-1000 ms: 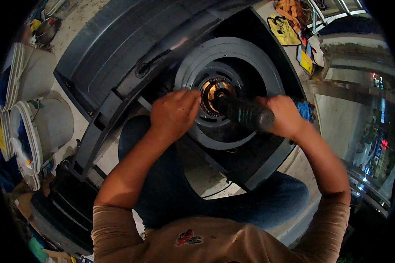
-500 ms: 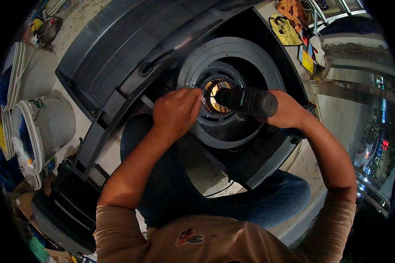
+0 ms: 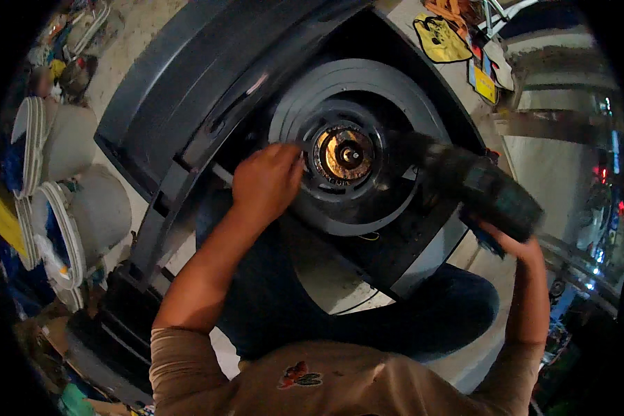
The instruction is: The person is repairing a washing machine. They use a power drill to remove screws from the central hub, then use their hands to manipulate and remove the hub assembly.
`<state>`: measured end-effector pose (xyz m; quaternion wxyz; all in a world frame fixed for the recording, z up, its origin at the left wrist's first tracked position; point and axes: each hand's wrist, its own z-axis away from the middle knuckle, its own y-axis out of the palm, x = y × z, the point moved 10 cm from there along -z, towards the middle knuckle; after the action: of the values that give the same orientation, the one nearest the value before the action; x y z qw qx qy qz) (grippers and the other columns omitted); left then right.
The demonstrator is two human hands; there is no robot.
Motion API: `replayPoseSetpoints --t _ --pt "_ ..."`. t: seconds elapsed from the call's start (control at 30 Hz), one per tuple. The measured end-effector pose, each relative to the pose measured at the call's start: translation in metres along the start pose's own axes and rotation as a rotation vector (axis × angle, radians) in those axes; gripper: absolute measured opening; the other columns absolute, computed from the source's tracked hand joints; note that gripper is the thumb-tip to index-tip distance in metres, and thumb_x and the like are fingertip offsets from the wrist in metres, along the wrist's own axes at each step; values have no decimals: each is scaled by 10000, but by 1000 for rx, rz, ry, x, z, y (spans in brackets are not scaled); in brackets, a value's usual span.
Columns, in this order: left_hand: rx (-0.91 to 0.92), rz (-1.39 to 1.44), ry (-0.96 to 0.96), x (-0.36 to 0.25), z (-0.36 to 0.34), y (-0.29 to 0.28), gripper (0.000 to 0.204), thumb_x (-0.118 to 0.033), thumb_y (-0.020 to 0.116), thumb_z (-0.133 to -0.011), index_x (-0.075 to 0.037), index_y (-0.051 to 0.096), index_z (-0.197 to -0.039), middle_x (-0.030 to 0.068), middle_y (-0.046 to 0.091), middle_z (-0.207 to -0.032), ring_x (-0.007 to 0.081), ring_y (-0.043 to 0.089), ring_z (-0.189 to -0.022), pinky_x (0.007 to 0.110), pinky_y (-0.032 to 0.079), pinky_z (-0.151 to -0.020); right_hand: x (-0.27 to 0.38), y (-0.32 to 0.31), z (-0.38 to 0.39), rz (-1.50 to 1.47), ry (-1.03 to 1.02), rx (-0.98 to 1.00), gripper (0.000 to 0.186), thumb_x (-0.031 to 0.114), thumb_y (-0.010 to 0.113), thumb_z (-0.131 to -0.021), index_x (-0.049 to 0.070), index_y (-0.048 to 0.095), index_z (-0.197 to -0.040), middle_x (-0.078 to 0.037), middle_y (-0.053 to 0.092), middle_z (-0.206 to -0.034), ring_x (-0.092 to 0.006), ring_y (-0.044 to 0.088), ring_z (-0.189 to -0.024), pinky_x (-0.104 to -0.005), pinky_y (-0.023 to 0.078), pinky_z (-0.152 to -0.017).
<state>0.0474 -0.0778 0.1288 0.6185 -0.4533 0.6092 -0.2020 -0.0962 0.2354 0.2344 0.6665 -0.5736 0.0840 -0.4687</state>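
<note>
A large dark grey plastic housing (image 3: 187, 90) lies in front of me, with a round grey ring (image 3: 295, 114) set into it. In the ring's middle is a brass-coloured hub (image 3: 336, 166) with a bolt or shaft end (image 3: 351, 155) at its centre. My left hand (image 3: 267, 180) is closed, its curled fingers against the left side of the hub area. Whatever those fingers hold is hidden. To the right, my right hand (image 3: 512, 244) grips a dark power drill (image 3: 482, 184), blurred by motion. The drill is apart from the hub and points toward it.
White buckets (image 3: 93, 208) stand at the left beside black plastic parts (image 3: 114, 347). A yellow cloth item (image 3: 442, 40) and a yellow-and-blue packet (image 3: 483, 82) lie at the upper right. My crossed legs (image 3: 367, 319) are close to the housing's near edge.
My right hand has drawn the drill back from the hub, to the right and toward me, uncovering the hub's centre. My left hand has shifted slightly left.
</note>
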Motion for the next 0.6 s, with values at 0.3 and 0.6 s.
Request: replayPoseSetpoints --t 0.3,0.6 --pt "565 337 -210 -2 -36 104 155 -108 601 -808 -39 647 -940 158 651 -892 343 629 -851 413 492 -749 -295 6 220 -1004 396 -1002 414 218 637 -880 2 547 -1222 -94 595 -1133 -217 569 -1031 -369 426 -941" --pt "948 -416 -282 51 -29 223 330 -236 491 -858 -39 660 -1062 208 644 -1054 366 619 -991 432 484 -861 -430 231 236 -1091 749 -1268 417 226 694 -850 10 582 -1189 -68 580 -1167 -186 554 -1027 -331 426 -918"
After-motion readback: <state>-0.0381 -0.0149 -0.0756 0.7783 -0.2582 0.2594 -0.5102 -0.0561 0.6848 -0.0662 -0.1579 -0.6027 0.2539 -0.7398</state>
